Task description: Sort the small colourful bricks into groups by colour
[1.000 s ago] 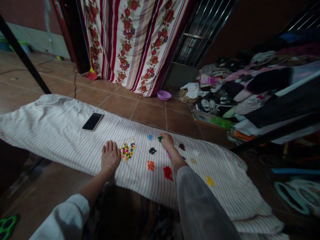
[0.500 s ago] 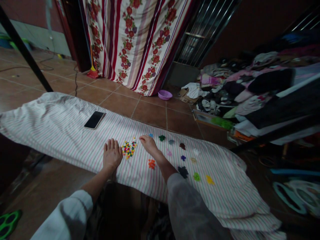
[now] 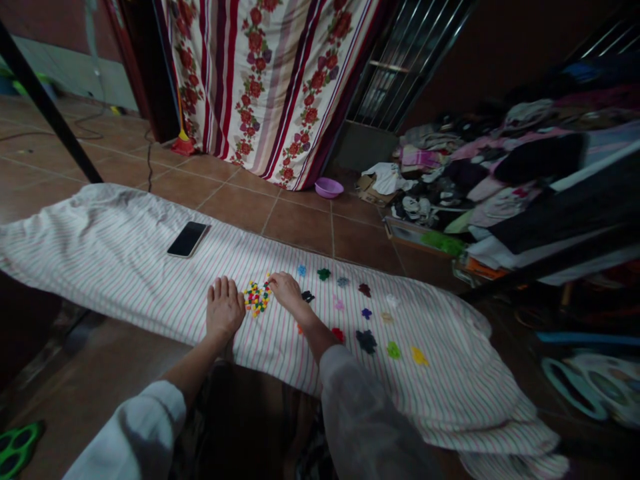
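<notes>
On a striped cloth [image 3: 135, 267] lies a loose pile of small mixed-colour pieces [image 3: 257, 300]. My left hand [image 3: 225, 308] rests flat with fingers out, just left of that pile. At the pile's upper right edge, the fingertips of my right hand [image 3: 285, 291] are pinched together; what they hold, if anything, is too small to name. Single-colour heaps lie to the right, among them light blue [image 3: 302, 270], dark green [image 3: 324, 274], red [image 3: 337, 334], dark grey [image 3: 367, 342], lime [image 3: 393, 350] and yellow [image 3: 419, 356]. My right forearm mostly covers the orange heap.
A phone [image 3: 189, 239] lies on the cloth at the left. Beyond are a tiled floor, a purple basin [image 3: 329, 188], a floral curtain [image 3: 270, 87] and a red broom [image 3: 183, 143]. Piled clothes [image 3: 480, 160] stand at the right, with dark poles on both sides.
My right hand has moved left to the edge of the mixed pile, uncovering the black and red heaps while its forearm now covers most of the orange one. My left hand has stayed put.
</notes>
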The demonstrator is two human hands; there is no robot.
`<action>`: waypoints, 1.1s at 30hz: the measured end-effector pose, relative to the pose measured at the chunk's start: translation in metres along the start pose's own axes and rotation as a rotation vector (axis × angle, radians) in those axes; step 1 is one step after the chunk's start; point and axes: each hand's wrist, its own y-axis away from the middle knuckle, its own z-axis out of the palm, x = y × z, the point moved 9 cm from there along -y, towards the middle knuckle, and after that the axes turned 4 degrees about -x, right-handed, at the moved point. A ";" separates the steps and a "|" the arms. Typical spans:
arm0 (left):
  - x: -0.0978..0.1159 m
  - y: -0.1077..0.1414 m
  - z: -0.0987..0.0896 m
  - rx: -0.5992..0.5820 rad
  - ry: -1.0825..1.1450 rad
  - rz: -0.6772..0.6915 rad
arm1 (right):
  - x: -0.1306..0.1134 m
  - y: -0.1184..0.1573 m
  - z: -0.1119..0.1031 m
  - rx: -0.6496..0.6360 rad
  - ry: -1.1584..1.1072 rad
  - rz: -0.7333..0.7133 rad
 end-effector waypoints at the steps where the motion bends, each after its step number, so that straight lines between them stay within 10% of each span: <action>1: 0.000 0.000 0.000 0.000 0.000 0.001 | 0.000 -0.001 0.001 -0.003 0.003 0.007; 22: 0.001 0.001 0.000 0.017 -0.027 0.022 | 0.007 0.005 -0.009 0.156 -0.085 0.011; 33: 0.000 0.000 0.002 0.011 -0.035 0.013 | 0.074 0.023 -0.033 0.285 -0.120 0.187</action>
